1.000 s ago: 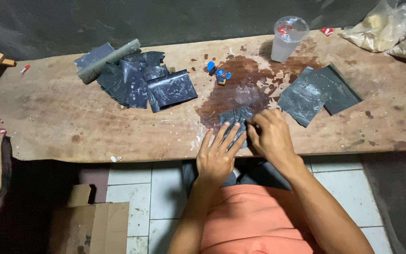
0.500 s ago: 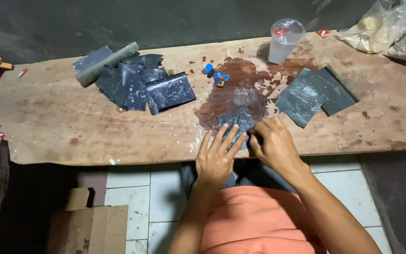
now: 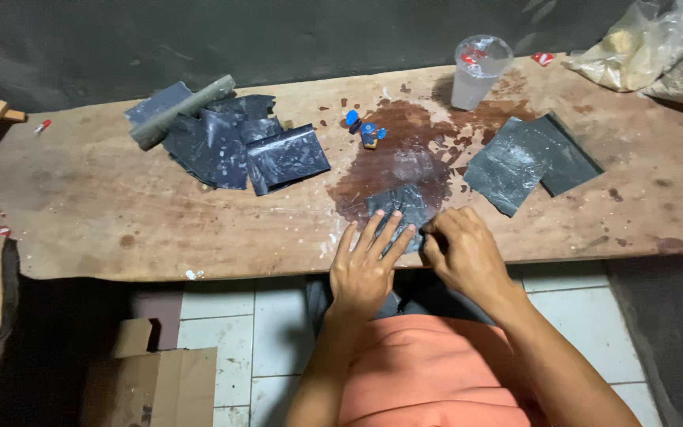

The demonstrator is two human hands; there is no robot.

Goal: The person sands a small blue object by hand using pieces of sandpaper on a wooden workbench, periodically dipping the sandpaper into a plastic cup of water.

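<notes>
A small dark grey sheet point(image 3: 401, 204) lies on a wet dark stain near the front edge of the wooden bench point(image 3: 120, 229). My left hand point(image 3: 367, 265) rests flat on the sheet's near part, fingers spread. My right hand point(image 3: 465, 253) is curled at the sheet's right edge, fingertips pinched on it. A pile of similar dark sheets point(image 3: 239, 146) lies to the left, with a grey roll point(image 3: 182, 112) across its top. Two more dark sheets point(image 3: 525, 162) lie to the right.
A clear plastic cup point(image 3: 477, 71) stands at the back. Small blue pieces point(image 3: 365, 130) sit by the stain. A plastic bag point(image 3: 642, 43) lies at the far right. A cardboard box point(image 3: 152, 383) stands on the tiled floor below.
Both hands stay on the small sheet; the right hand's fingers have shifted slightly along its right edge. The view has drifted a little.
</notes>
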